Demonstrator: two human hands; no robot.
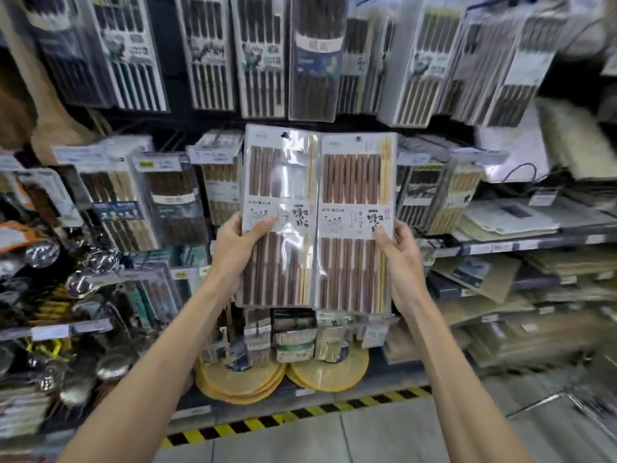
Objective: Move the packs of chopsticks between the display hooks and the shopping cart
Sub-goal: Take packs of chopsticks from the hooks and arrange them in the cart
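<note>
Two clear packs of brown chopsticks are held up side by side in front of the display. My left hand (238,243) grips the left pack (279,182) at its left edge, thumb on the white label. My right hand (399,259) grips the right pack (354,182) at its right edge, thumb on the label too. Both packs stand upright, their inner edges touching. Each has a hang hole at the top, level with the middle row of the display. A corner of the wire shopping cart (591,412) shows blurred at the lower right.
Rows of hanging chopstick packs (260,55) fill the hooks above and at both sides. Metal ladles (80,282) hang at the left. Round bamboo mats (329,372) stand below. Shelves of flat mats (521,225) lie at the right. A yellow-black floor stripe (300,412) runs along the shelf base.
</note>
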